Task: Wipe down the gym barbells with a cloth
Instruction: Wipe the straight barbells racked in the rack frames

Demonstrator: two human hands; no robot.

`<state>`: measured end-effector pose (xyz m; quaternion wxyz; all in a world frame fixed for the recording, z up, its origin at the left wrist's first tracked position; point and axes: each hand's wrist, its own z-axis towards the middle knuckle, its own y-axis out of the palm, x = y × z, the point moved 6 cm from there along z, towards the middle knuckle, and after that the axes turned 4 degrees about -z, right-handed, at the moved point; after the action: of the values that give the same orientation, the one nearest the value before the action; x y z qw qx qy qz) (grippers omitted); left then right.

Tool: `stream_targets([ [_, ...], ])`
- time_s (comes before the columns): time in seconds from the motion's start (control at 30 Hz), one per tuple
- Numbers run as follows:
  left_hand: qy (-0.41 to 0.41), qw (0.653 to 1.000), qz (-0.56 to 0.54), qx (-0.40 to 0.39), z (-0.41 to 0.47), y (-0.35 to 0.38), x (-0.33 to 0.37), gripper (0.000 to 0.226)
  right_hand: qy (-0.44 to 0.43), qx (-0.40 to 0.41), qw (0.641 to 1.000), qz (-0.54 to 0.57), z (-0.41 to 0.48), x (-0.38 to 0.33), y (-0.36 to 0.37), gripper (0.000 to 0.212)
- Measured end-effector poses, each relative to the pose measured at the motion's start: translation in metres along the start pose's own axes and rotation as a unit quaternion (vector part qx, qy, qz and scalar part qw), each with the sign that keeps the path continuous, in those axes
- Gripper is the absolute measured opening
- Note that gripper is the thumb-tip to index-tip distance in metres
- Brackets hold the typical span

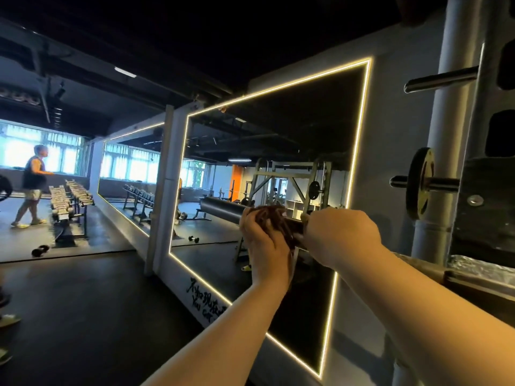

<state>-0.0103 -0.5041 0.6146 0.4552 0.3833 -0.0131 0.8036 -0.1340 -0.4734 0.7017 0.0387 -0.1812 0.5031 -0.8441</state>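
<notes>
A dark barbell sleeve (220, 208) sticks out to the left from the rack at chest height, in front of a wall mirror. My left hand (263, 240) grips a dark brown cloth (278, 221) wrapped round the bar just right of the bare sleeve. Right beside it, my right hand (340, 235) is curled round the bar, closer to the rack. The stretch of bar under both hands is hidden.
The grey rack upright (451, 135) stands at right, carrying a weight plate (420, 183) on a peg and a bare peg (440, 79) above. A lit-edged mirror (278, 162) faces me. Dumbbell racks (69, 201), loose dumbbells (40, 250) and a walking person (33, 185) are far left.
</notes>
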Motion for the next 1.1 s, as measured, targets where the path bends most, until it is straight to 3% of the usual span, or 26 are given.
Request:
stream_targets([
  [0.13, 0.004, 1.0, 0.006, -0.018, -0.016, 0.006, -0.004, 0.031, -0.013, -0.016, 0.999, 0.034, 0.01, 0.004, 0.003, 0.016],
  [0.3, 0.079, 0.991, 0.013, -0.109, -0.037, 0.014, -0.005, 0.047, -0.008, -0.045, 0.996, 0.083, 0.019, 0.009, 0.004, 0.033],
  [0.37, 0.096, 0.986, 0.007, -0.135, -0.032, 0.013, 0.002, 0.037, -0.003, -0.073, 0.993, 0.096, 0.026, 0.011, 0.007, 0.03],
  [0.43, 0.102, 0.988, 0.035, -0.112, -0.015, 0.006, -0.002, 0.045, -0.004, -0.078, 0.993, 0.093, 0.031, 0.012, 0.008, 0.024],
  [0.57, -0.037, 0.998, 0.048, -0.026, 0.033, -0.015, -0.039, 0.033, 0.015, -0.054, 0.992, 0.11, 0.037, 0.013, 0.014, 0.028],
  [0.63, -0.045, 0.997, 0.054, -0.027, 0.036, -0.017, -0.037, 0.03, 0.013, -0.048, 0.993, 0.107, 0.039, 0.014, 0.016, 0.03],
  [0.87, 0.114, 0.98, 0.05, -0.156, -0.026, 0.012, 0.003, 0.047, -0.003, -0.073, 0.996, 0.049, 0.041, 0.014, 0.019, 0.023],
  [0.97, 0.068, 0.989, 0.037, -0.123, -0.002, -0.001, -0.019, 0.038, -0.009, -0.078, 0.996, 0.045, 0.035, 0.008, 0.012, 0.025],
  [1.1, -0.083, 0.996, -0.011, -0.026, 0.048, -0.023, -0.051, 0.025, -0.019, -0.091, 0.995, 0.045, 0.031, 0.003, 0.009, 0.031],
])
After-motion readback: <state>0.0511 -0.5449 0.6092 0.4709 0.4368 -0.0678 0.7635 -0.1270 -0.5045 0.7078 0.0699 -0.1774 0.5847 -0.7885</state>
